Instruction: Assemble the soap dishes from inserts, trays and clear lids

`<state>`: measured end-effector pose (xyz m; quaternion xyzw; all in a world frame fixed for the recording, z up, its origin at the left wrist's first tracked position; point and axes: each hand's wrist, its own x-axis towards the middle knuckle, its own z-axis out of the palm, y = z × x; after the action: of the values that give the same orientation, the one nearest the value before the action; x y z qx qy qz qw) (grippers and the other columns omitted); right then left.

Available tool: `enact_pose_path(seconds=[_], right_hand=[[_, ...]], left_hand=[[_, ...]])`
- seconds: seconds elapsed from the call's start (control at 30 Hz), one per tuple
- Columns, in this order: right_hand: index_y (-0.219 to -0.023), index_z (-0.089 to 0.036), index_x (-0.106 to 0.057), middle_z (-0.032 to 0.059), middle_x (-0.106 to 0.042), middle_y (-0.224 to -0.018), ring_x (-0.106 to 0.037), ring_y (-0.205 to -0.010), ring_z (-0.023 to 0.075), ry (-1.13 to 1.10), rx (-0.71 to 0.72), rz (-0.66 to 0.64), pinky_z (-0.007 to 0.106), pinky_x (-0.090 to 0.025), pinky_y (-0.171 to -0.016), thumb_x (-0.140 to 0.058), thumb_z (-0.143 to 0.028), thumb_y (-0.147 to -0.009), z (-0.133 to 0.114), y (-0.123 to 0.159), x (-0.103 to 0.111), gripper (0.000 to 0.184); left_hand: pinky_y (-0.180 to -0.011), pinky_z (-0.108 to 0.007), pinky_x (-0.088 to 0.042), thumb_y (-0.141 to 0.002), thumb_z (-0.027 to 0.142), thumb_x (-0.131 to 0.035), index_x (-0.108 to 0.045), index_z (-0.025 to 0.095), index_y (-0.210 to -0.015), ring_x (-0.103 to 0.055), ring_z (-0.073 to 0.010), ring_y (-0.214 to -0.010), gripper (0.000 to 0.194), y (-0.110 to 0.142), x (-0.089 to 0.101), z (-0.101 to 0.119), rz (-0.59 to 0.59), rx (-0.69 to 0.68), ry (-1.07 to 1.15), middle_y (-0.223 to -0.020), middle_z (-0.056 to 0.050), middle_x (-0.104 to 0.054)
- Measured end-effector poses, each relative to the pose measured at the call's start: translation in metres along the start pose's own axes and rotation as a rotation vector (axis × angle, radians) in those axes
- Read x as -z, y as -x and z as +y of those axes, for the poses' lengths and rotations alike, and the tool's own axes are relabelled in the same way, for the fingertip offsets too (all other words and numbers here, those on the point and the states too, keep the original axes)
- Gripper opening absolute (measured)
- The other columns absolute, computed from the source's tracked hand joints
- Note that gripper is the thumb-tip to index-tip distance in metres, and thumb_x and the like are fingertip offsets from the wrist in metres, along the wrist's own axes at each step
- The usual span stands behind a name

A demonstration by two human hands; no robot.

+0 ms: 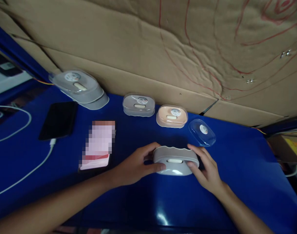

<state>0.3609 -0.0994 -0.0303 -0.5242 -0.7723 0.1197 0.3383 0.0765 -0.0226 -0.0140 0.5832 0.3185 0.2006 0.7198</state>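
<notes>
A grey oval plastic box (176, 169) with a wavy rim and a cream slot piece is gripped at both ends above the blue table. At its left end is my left hand (145, 161), thumb on the front face and fingers behind. My right hand (205, 167) clasps the right end the same way. The box is tilted, its wavy rim facing away from me. Behind it lies a loose clear plastic lid (204, 132) with a round label. A peach box (172, 117) and another grey box (138, 106), both under clear labelled lids, stand further back.
Stacked grey boxes (81, 89) stand at the back left. A lit phone (98, 146) and a dark phone (58, 120) with a white cable (47, 159) lie left on the blue table (129, 208). A cardboard wall (109, 42) rises behind; a carton (288, 148) is at right.
</notes>
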Motion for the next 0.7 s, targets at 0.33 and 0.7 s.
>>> enact_pose_path(seconds=[0.33,0.7], right_hand=[[-0.157,-0.028,-0.047,0.014,-0.064,-0.143,-0.063,-0.13,0.0326,0.096,-0.042,0.049,0.053,-0.054,-0.107,-0.044,-0.053,-0.108,0.017,-0.004,0.019,0.054],[-0.153,-0.024,-0.051,0.0182,-0.06,-0.149,-0.058,-0.138,0.0383,0.279,-0.367,0.137,0.065,-0.046,-0.114,-0.066,-0.063,-0.096,0.079,-0.01,0.031,0.071]], left_hand=[[-0.096,-0.039,-0.055,-0.087,0.055,-0.079,-0.067,0.023,-0.123,-0.07,-0.0265,-0.114,0.049,-0.001,0.001,0.005,0.044,0.132,0.364,-0.12,-0.008,-0.075],[-0.1,-0.04,-0.055,-0.1,0.059,-0.061,-0.071,0.026,-0.131,-0.063,-0.0294,-0.131,0.047,-0.003,0.013,0.009,0.231,0.191,0.536,-0.127,-0.006,-0.076]])
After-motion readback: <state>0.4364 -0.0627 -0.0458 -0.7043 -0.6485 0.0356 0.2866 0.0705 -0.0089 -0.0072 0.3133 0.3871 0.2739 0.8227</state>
